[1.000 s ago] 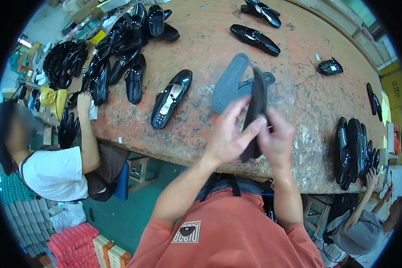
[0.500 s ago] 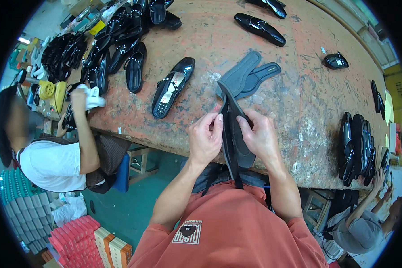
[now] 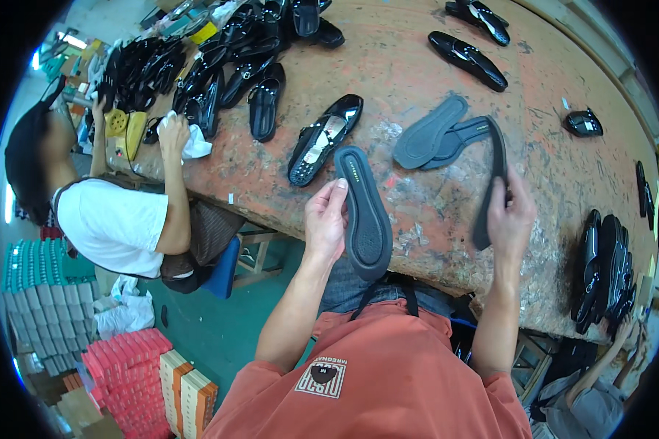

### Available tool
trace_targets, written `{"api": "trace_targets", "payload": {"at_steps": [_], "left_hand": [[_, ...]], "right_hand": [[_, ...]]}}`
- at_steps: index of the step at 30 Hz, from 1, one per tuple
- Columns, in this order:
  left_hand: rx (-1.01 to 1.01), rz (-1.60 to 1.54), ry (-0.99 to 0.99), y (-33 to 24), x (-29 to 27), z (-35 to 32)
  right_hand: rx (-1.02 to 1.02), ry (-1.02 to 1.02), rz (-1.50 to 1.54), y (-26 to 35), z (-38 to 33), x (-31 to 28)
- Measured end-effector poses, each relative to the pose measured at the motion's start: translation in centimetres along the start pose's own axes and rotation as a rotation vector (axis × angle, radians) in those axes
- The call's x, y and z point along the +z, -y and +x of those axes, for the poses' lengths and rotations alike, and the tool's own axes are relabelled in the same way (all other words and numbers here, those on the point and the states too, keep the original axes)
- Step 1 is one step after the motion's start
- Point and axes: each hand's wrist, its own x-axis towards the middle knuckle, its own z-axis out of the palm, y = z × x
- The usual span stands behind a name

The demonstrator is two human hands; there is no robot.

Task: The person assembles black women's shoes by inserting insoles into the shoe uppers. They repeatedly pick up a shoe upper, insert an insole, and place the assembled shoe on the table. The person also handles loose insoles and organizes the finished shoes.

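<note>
My left hand [image 3: 326, 218] grips a dark insole [image 3: 365, 219] by its edge, its top face turned up toward me. Over to the right, my right hand [image 3: 511, 214] is closed on a second dark insole [image 3: 493, 172], seen nearly edge-on. Beyond my hands, a pair of grey-blue insoles [image 3: 430, 133] lies overlapping on the table. A shiny black shoe [image 3: 325, 140] with a strap rests on the table just past my left hand.
The worn wooden table [image 3: 388, 66] carries a heap of black shoes [image 3: 231, 55] at far left and a row of black shoes [image 3: 605, 271] at right. A co-worker in a white shirt [image 3: 113, 219] sits at left, holding a white cloth [image 3: 196, 143]. Pink boxes [image 3: 128, 373] stand stacked on the floor.
The two insoles, held together before, are now apart, one in each hand. My right hand has moved right. The view has shifted, so the table's things appear farther right.
</note>
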Motion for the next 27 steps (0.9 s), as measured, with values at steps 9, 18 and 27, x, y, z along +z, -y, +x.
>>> {"api": "trace_targets", "payload": {"at_steps": [9, 18, 27], "left_hand": [[0.18, 0.08, 0.088, 0.9, 1.0, -1.1], [0.14, 0.335, 0.259, 1.7, 3.9, -4.6], [0.18, 0.519, 0.278, 2.3, 7.4, -2.1]], "right_hand": [[-0.232, 0.314, -0.254, -3.0, -0.3, 0.8], [0.137, 0.466, 0.891, 7.5, -4.1, 6.3], [0.611, 0.453, 0.891, 5.5, 1.2, 6.3]]}}
